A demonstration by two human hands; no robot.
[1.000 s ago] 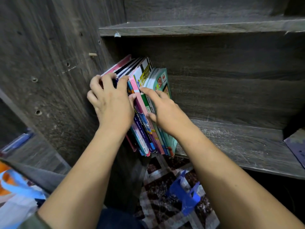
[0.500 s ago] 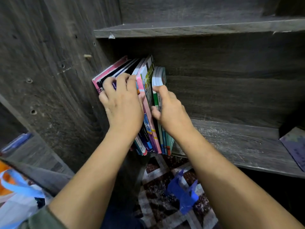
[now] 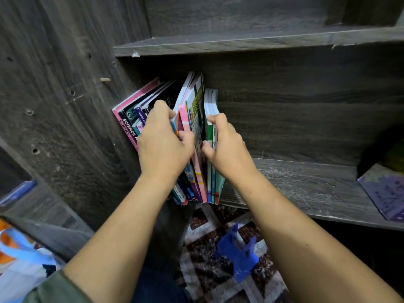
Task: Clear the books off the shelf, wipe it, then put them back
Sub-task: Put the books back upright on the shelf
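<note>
While the head camera looks down into the dark wooden unit, we see the books (image 3: 192,136) packed upright at the left end of the shelf (image 3: 306,189), leaning against the side panel (image 3: 65,106), their lower ends reaching the front lip. To their right the board runs bare until a purple book (image 3: 387,191) lying flat at the far right; another shelf board (image 3: 240,42) sits close above. Our left hand (image 3: 162,143) curls round the left bunch, thumb tucked against a pink spine; our right hand (image 3: 226,145) clamps the green and teal volumes. The covers are pink, black and yellow, one reading SCIENCE. Below, a blue cloth (image 3: 238,254) lies on the patterned floor.
</note>
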